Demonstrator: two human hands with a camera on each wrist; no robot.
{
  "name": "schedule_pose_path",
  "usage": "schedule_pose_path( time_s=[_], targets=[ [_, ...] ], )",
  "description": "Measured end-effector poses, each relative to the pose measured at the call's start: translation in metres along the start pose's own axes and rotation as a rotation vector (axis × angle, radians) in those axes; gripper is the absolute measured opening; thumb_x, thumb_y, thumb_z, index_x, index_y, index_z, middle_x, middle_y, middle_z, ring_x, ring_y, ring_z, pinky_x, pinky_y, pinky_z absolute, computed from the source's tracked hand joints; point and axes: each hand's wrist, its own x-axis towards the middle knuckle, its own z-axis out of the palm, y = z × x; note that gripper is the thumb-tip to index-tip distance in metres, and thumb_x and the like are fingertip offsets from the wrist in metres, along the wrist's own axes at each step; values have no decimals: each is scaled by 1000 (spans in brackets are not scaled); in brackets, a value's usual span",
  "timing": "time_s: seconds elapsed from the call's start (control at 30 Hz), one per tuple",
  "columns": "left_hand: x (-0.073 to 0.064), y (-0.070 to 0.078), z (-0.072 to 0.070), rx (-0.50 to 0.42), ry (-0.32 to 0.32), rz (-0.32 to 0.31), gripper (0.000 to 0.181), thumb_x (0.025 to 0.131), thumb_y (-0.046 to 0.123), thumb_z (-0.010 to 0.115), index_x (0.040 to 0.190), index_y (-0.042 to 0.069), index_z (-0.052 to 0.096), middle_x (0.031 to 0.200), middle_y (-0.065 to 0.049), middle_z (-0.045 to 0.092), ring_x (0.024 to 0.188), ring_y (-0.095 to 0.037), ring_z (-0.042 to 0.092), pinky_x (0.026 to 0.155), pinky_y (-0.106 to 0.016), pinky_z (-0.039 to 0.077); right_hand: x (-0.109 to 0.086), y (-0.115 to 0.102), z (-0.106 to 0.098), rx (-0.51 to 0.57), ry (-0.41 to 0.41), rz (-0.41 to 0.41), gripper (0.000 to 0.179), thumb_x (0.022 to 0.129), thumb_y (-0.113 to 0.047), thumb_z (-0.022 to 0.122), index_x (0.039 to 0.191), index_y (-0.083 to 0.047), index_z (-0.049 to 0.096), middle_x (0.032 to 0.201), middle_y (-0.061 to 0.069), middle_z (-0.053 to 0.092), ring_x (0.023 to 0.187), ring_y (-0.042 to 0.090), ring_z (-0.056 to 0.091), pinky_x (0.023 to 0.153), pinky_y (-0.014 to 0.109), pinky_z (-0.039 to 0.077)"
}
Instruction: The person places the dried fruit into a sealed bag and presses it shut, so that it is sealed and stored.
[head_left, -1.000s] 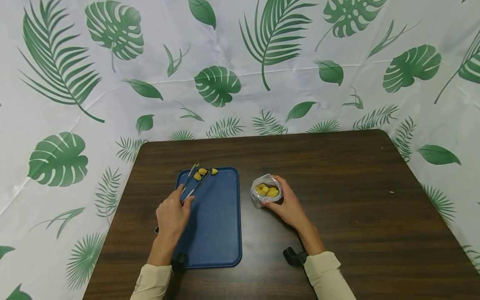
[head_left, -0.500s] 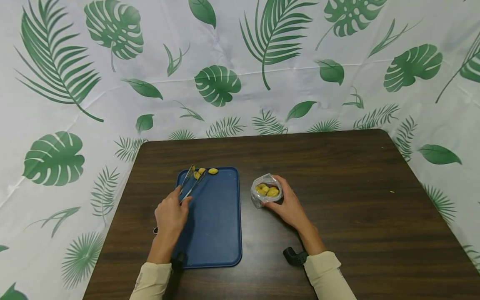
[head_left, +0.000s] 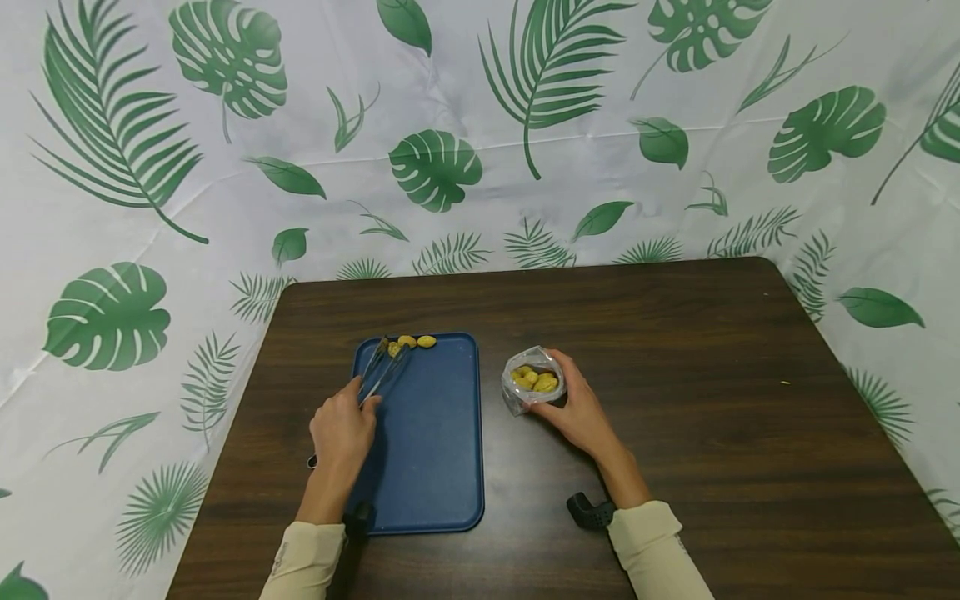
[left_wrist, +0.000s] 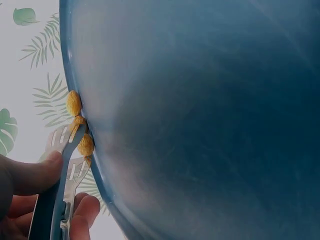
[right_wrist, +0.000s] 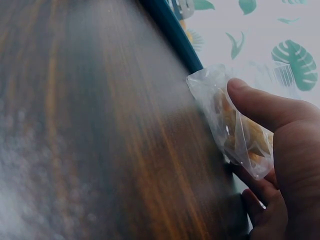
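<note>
In the head view my left hand (head_left: 342,433) grips metal tongs (head_left: 397,363) over the blue tray (head_left: 427,450). Their tips straddle a yellow, oval, rough-skinned piece (head_left: 393,350) at the tray's far left corner. Two similar pieces, one of them a yellow oval (head_left: 427,341), sit beside it along the far rim. The left wrist view shows the tong heads (left_wrist: 79,169) right at the nearest pieces. My right hand (head_left: 581,417) holds a clear plastic bag (head_left: 513,402), its mouth spread upward. Several yellow pieces (head_left: 545,382) lie inside; the right wrist view shows my thumb on the bag's side.
The tray lies on a dark wood-grain table (head_left: 675,350), with the bag just right of it. A small yellow scrap (head_left: 785,382) is on the table at the right. Behind stands a white leaf-print cloth (head_left: 480,100).
The tongs have shifted left, away from the rightmost piece, and their tips have drawn closer together around the left piece. My right hand and the bag have stayed in place.
</note>
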Motion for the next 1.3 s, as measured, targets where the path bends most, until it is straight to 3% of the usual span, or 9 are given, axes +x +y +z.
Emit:
schedule_pose_path(
  time_s=[0.4, 0.67, 1.0, 1.3],
  targets=[
    [-3, -3, 0, -28, 60, 27, 33, 87, 24, 67, 115, 6, 65, 92, -22, 70, 70, -41, 64, 60, -56, 47, -1, 0, -1, -18, 2, -8, 87, 73, -47, 78, 142, -40, 27, 140, -4, 42, 126, 22, 43, 101, 56, 33],
    [-10, -4, -8, -63, 165, 69, 32, 85, 22, 70, 112, 5, 67, 86, -22, 70, 62, -40, 63, 56, -56, 46, -2, -2, 2, -14, -6, -4, 86, 73, -51, 76, 142, -42, 26, 140, -6, 42, 125, 22, 44, 100, 57, 34],
    [-17, -5, -15, -74, 224, 116, 32, 83, 21, 72, 110, 6, 68, 84, -20, 70, 60, -39, 63, 54, -55, 45, -9, -2, 10, -8, 0, -6, 86, 72, -51, 76, 142, -39, 27, 140, -4, 43, 125, 23, 44, 99, 57, 35],
    [-14, 5, -21, -107, 286, 189, 33, 81, 23, 74, 110, 7, 69, 82, -19, 71, 57, -39, 63, 52, -55, 46, -5, -1, 5, 6, 14, -8, 86, 73, -48, 77, 143, -38, 28, 141, -2, 42, 126, 23, 43, 101, 58, 33]
  ],
)
